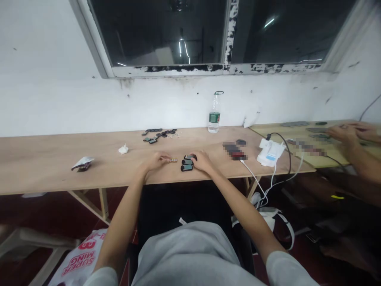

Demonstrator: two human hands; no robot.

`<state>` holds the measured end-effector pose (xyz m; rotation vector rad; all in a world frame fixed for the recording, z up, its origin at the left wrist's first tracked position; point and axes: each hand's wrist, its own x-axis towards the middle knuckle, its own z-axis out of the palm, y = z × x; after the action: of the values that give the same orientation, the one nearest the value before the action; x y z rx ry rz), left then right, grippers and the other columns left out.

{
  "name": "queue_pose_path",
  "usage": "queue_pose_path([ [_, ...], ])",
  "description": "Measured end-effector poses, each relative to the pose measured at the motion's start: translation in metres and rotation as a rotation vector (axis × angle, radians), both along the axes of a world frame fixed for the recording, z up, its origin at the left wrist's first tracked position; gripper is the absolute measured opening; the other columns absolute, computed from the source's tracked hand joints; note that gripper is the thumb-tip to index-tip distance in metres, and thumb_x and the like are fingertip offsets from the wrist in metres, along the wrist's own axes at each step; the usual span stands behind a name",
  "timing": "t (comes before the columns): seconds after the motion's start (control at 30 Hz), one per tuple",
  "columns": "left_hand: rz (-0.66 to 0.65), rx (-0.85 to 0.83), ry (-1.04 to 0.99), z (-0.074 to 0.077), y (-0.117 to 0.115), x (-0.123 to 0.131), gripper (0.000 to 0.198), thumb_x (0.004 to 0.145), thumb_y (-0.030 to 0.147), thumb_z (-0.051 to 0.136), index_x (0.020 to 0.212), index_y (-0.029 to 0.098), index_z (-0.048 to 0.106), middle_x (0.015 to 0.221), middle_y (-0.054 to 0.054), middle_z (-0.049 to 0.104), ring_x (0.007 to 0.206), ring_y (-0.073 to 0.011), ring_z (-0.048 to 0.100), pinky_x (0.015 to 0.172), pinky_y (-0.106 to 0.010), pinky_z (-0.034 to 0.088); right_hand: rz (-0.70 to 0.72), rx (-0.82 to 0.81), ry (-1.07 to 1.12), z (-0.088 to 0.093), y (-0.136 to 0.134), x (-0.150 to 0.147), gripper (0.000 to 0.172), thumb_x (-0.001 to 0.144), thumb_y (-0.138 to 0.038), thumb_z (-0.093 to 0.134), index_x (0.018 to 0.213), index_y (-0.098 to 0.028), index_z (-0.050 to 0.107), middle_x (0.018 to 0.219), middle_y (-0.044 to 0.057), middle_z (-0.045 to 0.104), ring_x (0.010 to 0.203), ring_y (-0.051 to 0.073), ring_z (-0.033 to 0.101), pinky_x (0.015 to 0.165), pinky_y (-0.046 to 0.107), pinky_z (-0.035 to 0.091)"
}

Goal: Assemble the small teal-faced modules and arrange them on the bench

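My left hand (158, 160) rests at the table's front edge with its fingers pinched together. At its fingertips lies a short row of small banded silvery pieces (173, 160); whether the fingers hold one is too small to tell. Just to the right, a few small black devices with grey-green screens (187, 167) lie close together in a column. My right hand (203, 161) has curled fingers closed against the right end of these devices. Farther back on the table, several more dark devices (152, 140) lie scattered beside tiny light-coloured bits (174, 135).
A water bottle (214, 119) stands by the wall. Crumpled tissue (123, 149) and an opened packet (82, 163) lie to the left. On the right are a white power strip (270, 152) with cables and a pixelated dark item (234, 151). Another person's hands (345, 133) work at the adjoining table.
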<state>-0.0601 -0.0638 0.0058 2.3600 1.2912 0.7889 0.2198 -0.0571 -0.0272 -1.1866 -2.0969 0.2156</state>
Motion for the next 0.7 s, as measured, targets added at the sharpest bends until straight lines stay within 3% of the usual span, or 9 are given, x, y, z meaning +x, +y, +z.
queue_pose_path([
  [0.23, -0.014, 0.108, -0.045, 0.008, -0.007, 0.009, 0.049, 0.078, 0.063, 0.072, 0.099, 0.019, 0.077, 0.111, -0.012, 0.076, 0.101, -0.0296, 0.071, 0.093, -0.043, 0.058, 0.102, 0.047, 0.178, -0.002, 0.006, 0.001, 0.027, 0.082, -0.007, 0.06, 0.105, -0.018, 0.068, 0.108, 0.008, 0.069, 0.101, 0.022, 0.063, 0.095, 0.034, 0.048],
  [0.4, -0.118, 0.29, -0.031, 0.01, -0.018, 0.037, 0.042, 0.081, 0.056, 0.075, 0.104, 0.021, 0.077, 0.119, -0.012, 0.073, 0.111, -0.0298, 0.067, 0.103, -0.046, 0.052, 0.158, 0.116, 0.251, 0.004, -0.002, -0.004, 0.032, 0.09, -0.009, 0.05, 0.113, -0.019, 0.069, 0.115, 0.011, 0.066, 0.109, 0.022, 0.062, 0.1, 0.036, 0.049],
  [0.53, -0.088, 0.411, -0.02, 0.008, -0.022, 0.054, 0.031, 0.092, 0.044, 0.066, 0.111, 0.021, 0.075, 0.121, -0.01, 0.071, 0.111, -0.0267, 0.067, 0.102, -0.043, 0.053, 0.188, 0.021, 0.433, 0.008, -0.002, -0.006, 0.03, 0.091, -0.018, 0.055, 0.118, -0.018, 0.07, 0.12, 0.012, 0.067, 0.101, 0.021, 0.066, 0.09, 0.034, 0.055],
  [0.7, -0.115, 0.476, -0.023, 0.008, -0.026, 0.053, 0.023, 0.097, 0.034, 0.06, 0.105, 0.02, 0.075, 0.117, -0.009, 0.072, 0.105, -0.0232, 0.07, 0.096, -0.037, 0.056, 0.302, -0.124, 0.569, 0.01, 0.001, -0.002, 0.026, 0.089, -0.021, 0.061, 0.113, -0.016, 0.071, 0.116, 0.012, 0.073, 0.096, 0.02, 0.07, 0.088, 0.033, 0.056],
])
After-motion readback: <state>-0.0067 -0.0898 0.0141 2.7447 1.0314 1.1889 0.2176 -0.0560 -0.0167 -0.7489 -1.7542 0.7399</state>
